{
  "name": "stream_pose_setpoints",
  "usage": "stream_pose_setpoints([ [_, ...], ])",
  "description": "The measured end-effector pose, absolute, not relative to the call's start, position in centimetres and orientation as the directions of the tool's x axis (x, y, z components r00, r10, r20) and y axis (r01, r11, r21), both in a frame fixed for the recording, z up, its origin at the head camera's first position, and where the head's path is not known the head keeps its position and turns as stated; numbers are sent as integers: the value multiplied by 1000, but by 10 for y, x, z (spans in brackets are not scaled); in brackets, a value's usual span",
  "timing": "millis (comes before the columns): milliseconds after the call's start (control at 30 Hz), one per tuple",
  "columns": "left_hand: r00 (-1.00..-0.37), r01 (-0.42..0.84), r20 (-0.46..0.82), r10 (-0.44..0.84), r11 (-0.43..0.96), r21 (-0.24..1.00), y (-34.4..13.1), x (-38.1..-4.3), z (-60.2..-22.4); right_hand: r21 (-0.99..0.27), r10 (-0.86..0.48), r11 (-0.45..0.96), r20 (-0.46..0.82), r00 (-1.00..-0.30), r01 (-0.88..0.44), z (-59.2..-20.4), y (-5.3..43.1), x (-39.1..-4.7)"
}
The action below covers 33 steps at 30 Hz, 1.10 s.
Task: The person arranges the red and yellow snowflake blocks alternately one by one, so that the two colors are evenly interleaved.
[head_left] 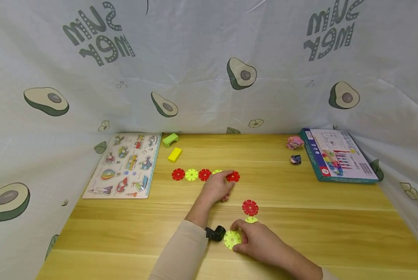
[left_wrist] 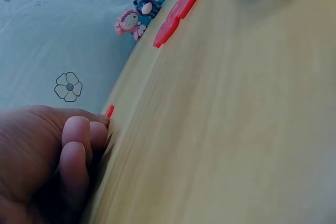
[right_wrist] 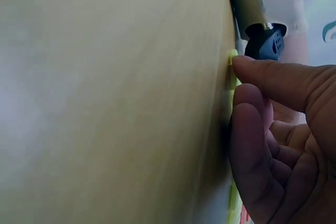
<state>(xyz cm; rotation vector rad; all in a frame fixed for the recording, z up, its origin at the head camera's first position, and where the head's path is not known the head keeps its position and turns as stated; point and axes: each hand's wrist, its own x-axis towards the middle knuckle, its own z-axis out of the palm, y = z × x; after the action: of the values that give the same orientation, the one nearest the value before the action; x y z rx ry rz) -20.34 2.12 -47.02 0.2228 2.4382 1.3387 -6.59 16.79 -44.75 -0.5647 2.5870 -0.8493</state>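
Observation:
A row of notched plastic discs runs across the table, alternating red and yellow. My left hand [head_left: 216, 186] is at its right end, thumb and index finger at the edge of the red disc [head_left: 233, 176]. In the left wrist view, that red disc [left_wrist: 110, 111] shows as a thin sliver at the fingertips. The hand partly covers the yellow disc [head_left: 216, 171] beside it. Nearer the front, my right hand [head_left: 261, 241] pinches a yellow disc [head_left: 232, 240] by its edge between thumb and index finger. Behind that hand lie another yellow disc [head_left: 251, 219], partly hidden, and a red disc [head_left: 250, 207].
An animal-and-vehicle puzzle board [head_left: 123, 167] lies at the left, with a green arch block [head_left: 170, 140] and a yellow block [head_left: 175, 154] beside it. At the back right are a boxed set [head_left: 338, 155], a pink figurine [head_left: 294, 142] and a dark figurine [head_left: 295, 159].

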Motion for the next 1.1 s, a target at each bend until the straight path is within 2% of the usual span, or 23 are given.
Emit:
stream_pose_setpoints([
  [167,-931,-49,-231,284,529,847,22,-203,-471,-631,-489,731,-220,-844,-259,-447,166,-68],
  [467,-936,-57,-232,263,538,841,24,-204,-472,-631,-496,717,-163,-853,-296,-441,171,-66],
  [700,-937,-49,-229,265,549,834,23,-203,-473,-762,-518,625,-242,-820,-170,-428,185,-79],
  [867,-938,-39,-221,266,552,833,23,-203,-472,-789,-452,605,-230,-862,-107,-420,197,-99],
  [1100,-936,-46,-231,265,560,828,24,-203,-471,-746,-300,664,-208,-931,-47,-408,210,-132],
])
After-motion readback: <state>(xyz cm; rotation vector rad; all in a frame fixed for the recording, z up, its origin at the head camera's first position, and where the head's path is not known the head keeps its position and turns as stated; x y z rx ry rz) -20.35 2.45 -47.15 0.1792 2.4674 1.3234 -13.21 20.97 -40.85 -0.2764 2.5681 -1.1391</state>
